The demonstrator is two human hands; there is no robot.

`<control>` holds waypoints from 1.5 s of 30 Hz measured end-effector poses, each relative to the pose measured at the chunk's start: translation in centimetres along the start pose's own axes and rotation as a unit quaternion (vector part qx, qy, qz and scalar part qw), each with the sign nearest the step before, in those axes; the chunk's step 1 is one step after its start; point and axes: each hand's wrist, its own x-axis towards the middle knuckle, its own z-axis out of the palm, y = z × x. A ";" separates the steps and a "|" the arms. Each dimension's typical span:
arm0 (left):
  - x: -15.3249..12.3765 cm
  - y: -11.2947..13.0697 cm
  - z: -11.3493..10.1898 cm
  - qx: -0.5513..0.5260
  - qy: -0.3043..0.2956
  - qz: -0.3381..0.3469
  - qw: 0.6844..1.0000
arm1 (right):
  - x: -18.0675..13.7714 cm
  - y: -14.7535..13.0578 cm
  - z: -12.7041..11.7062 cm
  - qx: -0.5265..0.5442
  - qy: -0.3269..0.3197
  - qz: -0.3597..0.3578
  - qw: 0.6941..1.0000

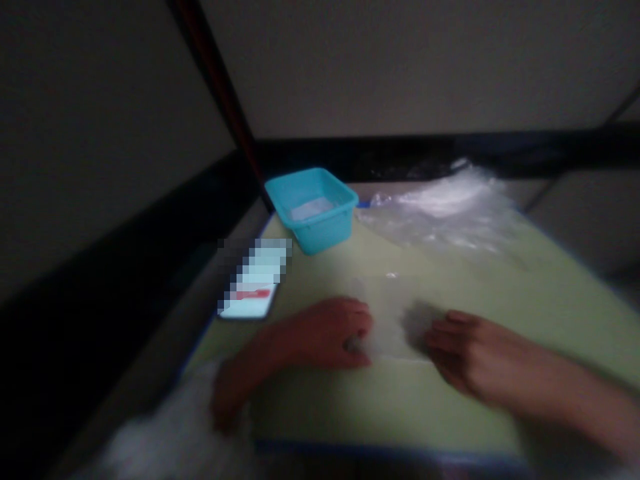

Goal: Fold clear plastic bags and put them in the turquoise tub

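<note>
A small clear plastic bag (387, 317) lies flat on the pale green mat (500, 300) in front of me. My left hand (325, 333) rests on the bag's left edge with its fingers curled down onto it. My right hand (465, 353) presses the bag's right side, its fingers bent over a dark grey patch (417, 320) that sits in or on the bag. The picture is dim and blurred, so the grip of each hand is unclear.
A turquoise plastic tub (315, 210) with something pale inside stands at the mat's far left corner. A heap of clear plastic bags (450, 210) lies at the far right. A phone (253, 283) lies by the mat's left edge. White fluffy material (165, 440) is near me.
</note>
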 end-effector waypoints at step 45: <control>0.7 0.1 -0.3 -0.619 0.200 -0.138 0.747 | 1.1 2.3 -1.1 0.535 0.256 0.333 0.733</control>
